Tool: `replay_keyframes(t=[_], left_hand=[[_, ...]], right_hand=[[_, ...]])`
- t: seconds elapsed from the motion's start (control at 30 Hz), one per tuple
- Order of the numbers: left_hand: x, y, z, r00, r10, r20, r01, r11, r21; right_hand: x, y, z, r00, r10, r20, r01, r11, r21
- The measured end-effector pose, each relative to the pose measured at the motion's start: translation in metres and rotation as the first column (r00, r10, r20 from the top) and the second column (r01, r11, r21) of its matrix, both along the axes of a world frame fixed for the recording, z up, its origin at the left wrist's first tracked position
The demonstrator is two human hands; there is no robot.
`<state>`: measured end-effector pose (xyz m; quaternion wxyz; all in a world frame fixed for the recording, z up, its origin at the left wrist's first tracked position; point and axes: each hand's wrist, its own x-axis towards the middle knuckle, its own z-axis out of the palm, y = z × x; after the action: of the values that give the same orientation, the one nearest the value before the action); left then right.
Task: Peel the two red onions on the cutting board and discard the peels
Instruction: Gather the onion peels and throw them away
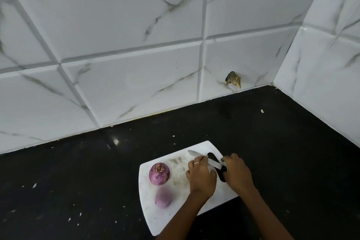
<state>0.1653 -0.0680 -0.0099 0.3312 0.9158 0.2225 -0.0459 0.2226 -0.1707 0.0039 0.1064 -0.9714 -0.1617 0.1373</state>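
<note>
Two red onions lie on the left part of the white cutting board [196, 210]. The far onion [159, 174] shows its dry root end and purple skin. The near onion [163, 198] is smaller and smooth. A knife [195, 154] lies across the board's far right corner, blade pointing left. My left hand [201, 176] is palm down on the board, fingertips at the blade, apart from both onions. My right hand [236, 171] grips the knife's black handle, which it mostly hides.
The board sits on a black countertop [78, 181] dotted with small pale scraps. White marble-look tiled walls [136, 84] close off the back and the right side, meeting in a corner. A brown broken patch [233, 79] marks the back wall low down.
</note>
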Motion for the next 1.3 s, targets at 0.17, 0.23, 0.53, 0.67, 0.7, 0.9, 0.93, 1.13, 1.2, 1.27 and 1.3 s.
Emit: replay_keyframes(t=[0.17, 0.23, 0.53, 0.67, 0.7, 0.9, 0.93, 1.13, 1.2, 1.27, 1.3], left_hand=[[-0.002, -0.003, -0.004, 0.999, 0.026, 0.041, -0.025, 0.999, -0.019], [-0.007, -0.001, -0.006, 0.999, 0.013, 0.049, -0.012, 1.000, -0.029], [-0.047, 0.035, -0.012, 0.995, 0.017, 0.103, -0.011, 0.998, -0.064], [-0.063, 0.042, -0.011, 0.988, 0.076, 0.137, -0.057, 0.989, -0.140], [-0.065, 0.042, -0.010, 0.986, 0.078, 0.146, -0.054, 0.985, -0.161], [-0.070, 0.039, -0.002, 0.974, 0.094, 0.208, -0.034, 0.961, -0.276], [-0.071, 0.038, 0.000, 0.966, 0.105, 0.235, -0.033, 0.956, -0.290], [-0.078, 0.054, 0.022, 0.811, 0.306, 0.498, -0.098, 0.911, -0.401], [-0.083, 0.073, 0.022, 0.757, 0.354, 0.549, -0.179, 0.921, -0.347], [-0.088, 0.094, 0.016, 0.763, 0.386, 0.518, -0.258, 0.918, -0.303], [-0.092, 0.104, 0.012, 0.787, 0.400, 0.470, -0.288, 0.912, -0.294]], right_hand=[[0.000, 0.007, -0.002, 1.000, 0.002, -0.017, -0.001, 0.999, 0.041], [-0.004, 0.014, -0.003, 0.997, -0.026, -0.073, 0.034, 0.994, 0.106], [-0.048, 0.049, -0.004, 0.987, -0.007, -0.163, 0.051, 0.962, 0.269], [-0.072, 0.063, -0.007, 0.989, 0.010, -0.146, 0.033, 0.957, 0.288], [-0.076, 0.065, -0.009, 0.990, 0.013, -0.143, 0.031, 0.953, 0.302], [-0.083, 0.065, -0.012, 0.995, 0.045, -0.089, -0.010, 0.933, 0.359], [-0.083, 0.065, -0.012, 0.995, 0.051, -0.086, -0.017, 0.933, 0.358], [-0.080, 0.060, -0.002, 0.988, 0.094, -0.121, -0.029, 0.889, 0.457], [-0.083, 0.064, 0.003, 0.983, 0.154, -0.097, -0.082, 0.850, 0.520], [-0.090, 0.069, 0.006, 0.965, 0.248, -0.091, -0.157, 0.815, 0.558], [-0.094, 0.072, 0.007, 0.951, 0.293, -0.101, -0.191, 0.809, 0.557]])
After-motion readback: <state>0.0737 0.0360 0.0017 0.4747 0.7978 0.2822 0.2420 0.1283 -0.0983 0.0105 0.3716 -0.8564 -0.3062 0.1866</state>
